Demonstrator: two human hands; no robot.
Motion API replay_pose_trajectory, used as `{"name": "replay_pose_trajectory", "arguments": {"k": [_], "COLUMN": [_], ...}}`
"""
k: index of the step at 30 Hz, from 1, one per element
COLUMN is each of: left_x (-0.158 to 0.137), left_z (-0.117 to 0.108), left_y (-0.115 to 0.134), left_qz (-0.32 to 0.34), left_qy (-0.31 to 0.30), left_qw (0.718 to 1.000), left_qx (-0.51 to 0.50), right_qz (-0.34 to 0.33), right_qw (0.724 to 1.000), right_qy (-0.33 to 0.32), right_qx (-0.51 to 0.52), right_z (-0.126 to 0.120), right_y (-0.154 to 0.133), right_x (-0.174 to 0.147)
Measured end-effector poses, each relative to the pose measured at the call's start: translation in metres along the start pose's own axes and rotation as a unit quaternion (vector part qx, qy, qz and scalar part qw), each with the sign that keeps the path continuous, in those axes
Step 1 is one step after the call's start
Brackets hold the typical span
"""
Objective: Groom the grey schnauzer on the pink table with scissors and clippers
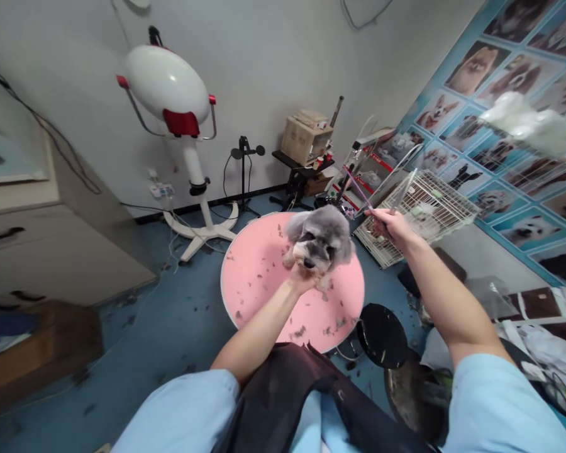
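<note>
A grey dog [318, 236] with a pale muzzle sits on a round pink grooming table [259, 277]. Under its chin, my left hand [304, 280] is cupped, its fingers partly hidden by the muzzle. My right hand [391, 226] is raised to the right of the dog, apart from it, with closed fingers. From that hand a thin purple strip [358, 187], perhaps a comb, points up and left. A silver scissors blade [404, 190] sticks up from the same grip. Clumps of cut fur [299, 330] lie scattered over the tabletop.
A white stand dryer [167, 85] stands behind at left. A black stool [382, 335] is close to the table's right edge. Beyond my right hand are a white wire cage [434, 211] and a shelf cart [377, 167]. Cables and fur lie on the blue floor [170, 333].
</note>
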State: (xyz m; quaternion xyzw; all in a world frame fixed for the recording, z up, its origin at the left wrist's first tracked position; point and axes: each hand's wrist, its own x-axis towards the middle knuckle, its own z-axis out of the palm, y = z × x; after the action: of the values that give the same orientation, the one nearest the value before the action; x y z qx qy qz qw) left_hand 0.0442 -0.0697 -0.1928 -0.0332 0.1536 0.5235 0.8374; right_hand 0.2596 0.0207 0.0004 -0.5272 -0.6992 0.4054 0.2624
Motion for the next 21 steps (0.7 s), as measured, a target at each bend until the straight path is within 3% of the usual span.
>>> {"name": "replay_pose_trajectory", "arguments": {"k": [4,8,11,15,18,21], "left_x": [-0.002,-0.005,-0.006,-0.007,-0.005,-0.002], "left_z": [0.005,0.012,0.016,0.017,0.015,0.011], "left_y": [-0.001,-0.003,-0.003,-0.003,-0.004,-0.006], "left_qz": [0.018,0.033,0.038,0.036,0.034,0.032], "left_qy": [-0.017,0.011,0.020,0.030,0.043,0.035], "left_qw": [1.000,0.999,0.999,0.999,0.998,0.998], "left_qx": [0.000,0.012,0.010,0.012,0.028,0.045], "right_qz": [0.012,0.018,0.052,0.074,0.089,0.080], "right_qw": [0.998,0.994,0.990,0.972,0.970,0.947], "right_qy": [-0.051,0.042,-0.007,0.052,-0.003,0.038], "right_qx": [0.023,0.099,0.129,0.217,0.228,0.310], "right_z": [0.012,0.024,0.032,0.038,0.040,0.041], "right_y": [0.012,0.028,0.041,0.057,0.067,0.075], "right_x": [-0.003,-0.005,-0.006,-0.007,-0.007,-0.006]}}
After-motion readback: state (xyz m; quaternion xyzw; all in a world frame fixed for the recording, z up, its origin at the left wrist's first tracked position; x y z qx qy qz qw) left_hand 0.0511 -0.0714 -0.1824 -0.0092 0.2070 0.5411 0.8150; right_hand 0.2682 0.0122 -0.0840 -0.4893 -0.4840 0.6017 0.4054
